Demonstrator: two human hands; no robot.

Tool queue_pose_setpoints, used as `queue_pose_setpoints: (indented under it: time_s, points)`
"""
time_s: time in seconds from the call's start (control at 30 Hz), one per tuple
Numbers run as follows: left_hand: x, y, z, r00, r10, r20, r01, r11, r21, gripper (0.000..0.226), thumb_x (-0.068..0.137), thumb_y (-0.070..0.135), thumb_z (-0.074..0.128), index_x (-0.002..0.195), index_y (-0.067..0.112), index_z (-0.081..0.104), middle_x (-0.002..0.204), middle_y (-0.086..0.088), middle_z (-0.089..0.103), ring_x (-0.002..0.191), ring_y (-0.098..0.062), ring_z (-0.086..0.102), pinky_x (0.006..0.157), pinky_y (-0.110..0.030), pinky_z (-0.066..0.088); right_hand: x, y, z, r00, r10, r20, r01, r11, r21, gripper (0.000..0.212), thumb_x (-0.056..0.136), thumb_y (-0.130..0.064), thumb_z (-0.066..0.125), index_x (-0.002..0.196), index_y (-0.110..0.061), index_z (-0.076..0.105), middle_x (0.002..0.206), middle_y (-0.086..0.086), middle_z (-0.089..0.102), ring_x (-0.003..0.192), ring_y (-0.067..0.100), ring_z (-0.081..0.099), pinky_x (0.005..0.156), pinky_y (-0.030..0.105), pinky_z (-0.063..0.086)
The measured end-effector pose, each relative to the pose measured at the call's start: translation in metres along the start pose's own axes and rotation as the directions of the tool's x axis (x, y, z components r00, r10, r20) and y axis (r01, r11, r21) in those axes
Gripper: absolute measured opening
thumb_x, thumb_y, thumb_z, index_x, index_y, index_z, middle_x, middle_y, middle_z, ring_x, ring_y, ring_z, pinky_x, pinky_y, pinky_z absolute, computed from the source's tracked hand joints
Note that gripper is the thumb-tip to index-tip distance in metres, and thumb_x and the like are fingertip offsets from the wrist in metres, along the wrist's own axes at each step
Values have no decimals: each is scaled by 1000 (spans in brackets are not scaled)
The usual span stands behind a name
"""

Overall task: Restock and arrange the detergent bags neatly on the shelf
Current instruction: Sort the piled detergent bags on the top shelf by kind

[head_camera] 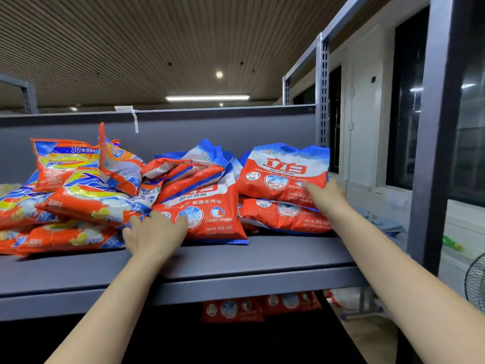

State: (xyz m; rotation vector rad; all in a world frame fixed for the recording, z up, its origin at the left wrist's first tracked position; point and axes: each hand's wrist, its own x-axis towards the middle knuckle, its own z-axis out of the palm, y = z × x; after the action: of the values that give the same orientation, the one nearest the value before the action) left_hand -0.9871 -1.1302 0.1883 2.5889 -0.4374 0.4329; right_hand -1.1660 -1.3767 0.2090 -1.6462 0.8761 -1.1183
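Right hand (324,197) is gripping the top bag (283,172) of the right-end stack on the shelf (236,261), left hand (154,232) is resting flat-fingered on the middle bag (207,214), long axis running front-to-back, so left is nearer it.

Red-white-blue detergent bags (284,174) heaped untidily, overlapping, along the grey shelf (236,258)

Red-white bag (284,170) — "立白"; orange bag (63,158) — "30年", perhaps "508".
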Motion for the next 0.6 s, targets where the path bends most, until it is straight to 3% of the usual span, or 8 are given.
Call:
queue_pose_setpoints:
  time_s: [0.07, 0.17, 0.2, 0.3, 0.4, 0.5, 0.6]
  points:
    - [7, 2, 2, 999, -33, 39, 34, 998, -44, 72, 90, 58, 33, 132, 1, 43, 134, -19, 47, 130, -32, 30, 102, -41, 27, 7, -2, 3, 997, 78, 0, -77, 987, 143, 63, 74, -41, 69, 125, -12, 48, 113, 6, 65, 92, 26, 65, 84, 41, 53]
    - [17, 5, 1, 997, -69, 35, 72, 992, -106, 71, 92, 58, 33, 132, 0, 45, 134, -19, 48, 129, -34, 32, 101, -41, 28, 5, -6, 5, 990, 138, 18, -136, 935, 326, 40, 83, -24, 69, 117, -11, 53, 102, 8, 66, 74, 20, 65, 67, 32, 53]
    - [20, 5, -1, 996, -80, 42, 84, 988, -127, 70, 92, 57, 33, 131, 1, 45, 134, -18, 48, 129, -35, 32, 101, -41, 27, 5, -5, 5, 991, 129, 14, -125, 917, 380, 36, 85, -18, 69, 116, -11, 54, 103, 9, 66, 74, 19, 64, 66, 32, 53]
    - [27, 5, -6, 992, -100, 83, 112, 980, -163, 66, 91, 56, 35, 130, 5, 49, 136, -16, 48, 130, -35, 33, 104, -41, 25, 0, -3, 4, 997, 75, -10, -62, 891, 449, 31, 85, -9, 67, 114, -14, 56, 112, 9, 65, 87, 22, 64, 84, 38, 54]
    - [30, 0, -10, 985, -119, 128, 146, 965, -219, 61, 90, 55, 38, 128, 8, 50, 135, -16, 48, 129, -36, 36, 105, -41, 23, -11, 0, -1, 999, 44, 4, -41, 901, 433, 26, 90, -10, 60, 116, -9, 59, 113, 11, 66, 80, 19, 64, 80, 36, 53]
    - [35, -7, -11, 975, -110, 196, 178, 910, -375, 62, 82, 56, 47, 123, 9, 52, 129, -17, 53, 120, -39, 45, 106, -44, 28, -25, -3, 0, 1000, 5, 9, -8, 887, 462, 21, 93, -20, 60, 112, -13, 60, 110, 10, 69, 85, 22, 68, 84, 41, 55]
    - [30, -10, -12, 971, -94, 218, 203, 803, -560, 69, 74, 53, 57, 125, 6, 53, 127, -18, 56, 114, -39, 52, 103, -46, 38, -45, -15, -1, 999, -48, -9, 46, 848, 528, 7, 95, -26, 57, 99, -20, 60, 94, 4, 72, 73, 16, 70, 66, 34, 58]
